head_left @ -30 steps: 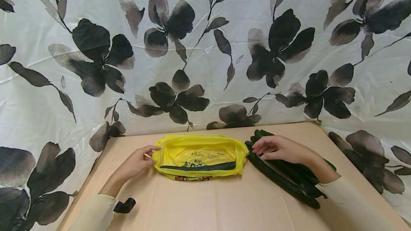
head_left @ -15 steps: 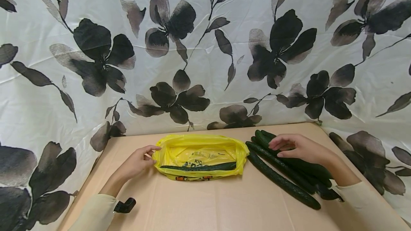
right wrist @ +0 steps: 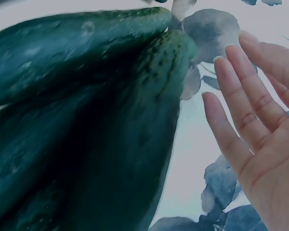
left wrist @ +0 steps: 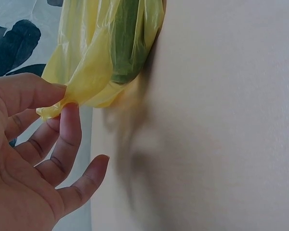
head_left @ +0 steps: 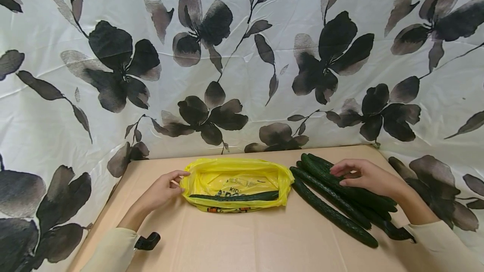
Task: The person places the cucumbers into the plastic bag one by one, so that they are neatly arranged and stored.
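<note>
Yellow plastic, thin and crumpled, forms the bag (head_left: pixel 242 173) at the middle of the table (head_left: pixel 242 242), its mouth gaping toward my head view. One dark green cucumber (head_left: pixel 234 197) lies lengthwise inside, along the front wall. My left hand (head_left: pixel 166 185) is at the bag's left end; from the left wrist I see a pinched fold of plastic between thumb and fingertip, the little finger reaching away.

What has just changed is on the right. My right hand (head_left: pixel 368 175) has drawn off from the bag's right edge and is now over the loose cucumbers (head_left: pixel 332 196), uncovering more of their near ends. Its fingers are loosely extended and hold nothing; the right wrist view shows them apart from the cucumbers. The bag and its cucumber look unshifted.

For the packing, I read this as one cucumber placed and the others outside, heaped just beside the bag's right end, with my left grip keeping the mouth steady.
</note>
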The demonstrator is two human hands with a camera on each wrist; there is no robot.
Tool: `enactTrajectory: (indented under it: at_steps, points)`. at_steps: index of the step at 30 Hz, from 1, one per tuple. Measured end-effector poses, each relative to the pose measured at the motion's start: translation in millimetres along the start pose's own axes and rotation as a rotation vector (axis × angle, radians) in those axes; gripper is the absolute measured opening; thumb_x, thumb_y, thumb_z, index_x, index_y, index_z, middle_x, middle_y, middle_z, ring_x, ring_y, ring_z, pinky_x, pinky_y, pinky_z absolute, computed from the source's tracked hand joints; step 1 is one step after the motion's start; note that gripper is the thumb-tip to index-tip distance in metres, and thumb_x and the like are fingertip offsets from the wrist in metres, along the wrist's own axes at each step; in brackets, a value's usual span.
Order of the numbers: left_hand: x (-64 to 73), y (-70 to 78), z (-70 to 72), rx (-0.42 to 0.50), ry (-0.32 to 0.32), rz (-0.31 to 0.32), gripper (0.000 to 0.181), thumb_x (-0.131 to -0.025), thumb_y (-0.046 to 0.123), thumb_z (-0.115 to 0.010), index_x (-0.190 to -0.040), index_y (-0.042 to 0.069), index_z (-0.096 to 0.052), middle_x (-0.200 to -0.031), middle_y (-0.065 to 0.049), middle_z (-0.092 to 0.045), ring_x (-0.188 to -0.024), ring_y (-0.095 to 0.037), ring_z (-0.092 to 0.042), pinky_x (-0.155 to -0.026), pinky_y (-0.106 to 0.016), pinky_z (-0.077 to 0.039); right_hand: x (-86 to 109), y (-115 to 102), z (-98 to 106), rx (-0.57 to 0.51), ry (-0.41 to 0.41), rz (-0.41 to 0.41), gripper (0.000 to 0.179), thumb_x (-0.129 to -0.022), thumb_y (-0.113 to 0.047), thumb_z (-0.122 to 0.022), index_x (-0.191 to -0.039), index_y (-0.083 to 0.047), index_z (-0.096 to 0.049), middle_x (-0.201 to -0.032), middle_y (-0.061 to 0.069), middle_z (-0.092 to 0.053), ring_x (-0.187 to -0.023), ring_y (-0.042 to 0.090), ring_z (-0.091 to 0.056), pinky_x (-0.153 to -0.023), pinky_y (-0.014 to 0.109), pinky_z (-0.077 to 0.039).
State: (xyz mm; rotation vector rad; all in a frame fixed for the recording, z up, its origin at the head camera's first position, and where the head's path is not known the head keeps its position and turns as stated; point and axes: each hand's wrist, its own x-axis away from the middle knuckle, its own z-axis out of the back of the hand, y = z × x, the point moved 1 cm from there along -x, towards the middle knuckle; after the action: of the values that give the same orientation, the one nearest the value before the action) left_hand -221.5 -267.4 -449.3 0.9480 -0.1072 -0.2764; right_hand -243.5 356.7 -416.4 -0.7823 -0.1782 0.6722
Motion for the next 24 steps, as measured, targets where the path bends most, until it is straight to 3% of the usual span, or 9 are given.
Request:
enactTrajectory:
  at_steps: [15, 24]
  points:
    - [0.1, 1.1, 0.1, -0.03, 0.002, -0.007, 0.048, -0.088, -0.004, -0.067, -0.135, -0.002, -0.059, -0.103, -0.017, -0.059, -0.08, -0.024, -0.059, -0.066, -0.027, -0.049, 11.7, 17.7, -1.1, 0.07, 0.067, -0.057, 0.042, -0.09, -0.015, -0.076, -0.13, -0.012, -0.064, -0.127, 0.012, -0.064, -0.111, 0.018, -0.065, -0.086, 0.026, -0.055]
    - [-0.6, -2.3, -0.8, -0.016, 0.003, 0.006, 0.048, -0.088, -0.004, -0.067, -0.135, -0.002, -0.059, -0.103, -0.017, -0.059, -0.08, -0.025, -0.059, -0.065, -0.027, -0.049, 11.6, 21.6, -7.8, -0.006, 0.037, -0.062, 0.047, -0.09, -0.017, -0.076, -0.133, -0.006, -0.061, -0.13, 0.019, -0.061, -0.111, 0.009, -0.063, -0.083, 0.027, -0.056]
